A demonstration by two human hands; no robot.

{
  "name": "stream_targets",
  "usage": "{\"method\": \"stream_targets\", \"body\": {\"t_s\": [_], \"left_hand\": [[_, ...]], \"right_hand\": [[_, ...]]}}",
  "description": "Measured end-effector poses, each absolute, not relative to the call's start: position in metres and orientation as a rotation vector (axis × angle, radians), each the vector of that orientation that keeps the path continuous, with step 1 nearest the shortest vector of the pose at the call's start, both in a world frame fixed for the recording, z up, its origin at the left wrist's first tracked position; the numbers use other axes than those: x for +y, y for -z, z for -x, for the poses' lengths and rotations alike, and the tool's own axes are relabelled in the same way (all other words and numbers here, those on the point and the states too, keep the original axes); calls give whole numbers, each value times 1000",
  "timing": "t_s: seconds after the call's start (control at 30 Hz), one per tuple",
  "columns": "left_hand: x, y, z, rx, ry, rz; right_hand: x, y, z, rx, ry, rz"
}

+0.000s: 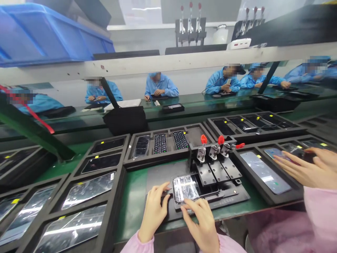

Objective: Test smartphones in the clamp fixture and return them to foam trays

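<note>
A clear-film-covered phone lies in the black clamp fixture in front of me, its right end running under the clamp plates. My left hand is at the phone's left end, thumb and fingers curved with a gap between them. At the near edge, my right hand has its thumb and forefinger close together on the phone's edge. Three toggle clamps with red-tipped levers stand on the fixture; two levers point up, and the rightmost leans sideways.
Black foam trays with phones flank the fixture; another tray behind holds keypad-like panels. At right, a neighbour's hands reach over a tray. Overhead runs a shelf with a blue bin. People in blue work opposite.
</note>
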State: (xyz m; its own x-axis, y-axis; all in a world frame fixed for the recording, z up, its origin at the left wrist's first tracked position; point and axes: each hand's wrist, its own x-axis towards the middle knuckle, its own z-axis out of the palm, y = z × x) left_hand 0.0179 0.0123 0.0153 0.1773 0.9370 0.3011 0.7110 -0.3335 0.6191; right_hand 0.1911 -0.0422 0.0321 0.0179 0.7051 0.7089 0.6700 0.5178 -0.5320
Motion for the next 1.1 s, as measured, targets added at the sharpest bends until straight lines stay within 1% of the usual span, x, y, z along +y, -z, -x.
{"method": "stream_targets", "body": {"t_s": [0.17,0.3,0.47,0.7,0.77,0.93,1.1], "left_hand": [[7,-13,-2,1622,-944,-2086],[0,-20,1,1606,-968,-2065],[-7,-33,-10,1464,-814,-2209],[-7,-34,-19,1446,-599,-2348],[-8,-34,-19,1439,-655,-2340],[-16,-38,-32,1377,-959,-2486],[-14,-46,-57,1286,-1386,-2632]], "right_hand": [[-44,-31,-186,-1687,-32,1129],[-44,-35,-186,-1692,-19,1117],[-43,-38,-188,-1699,5,1116],[-44,-34,-191,-1658,51,1144],[-44,-34,-193,-1638,62,1164],[-42,-40,-194,-1615,78,1170],[-44,-56,-201,-1731,-61,1144]]}}
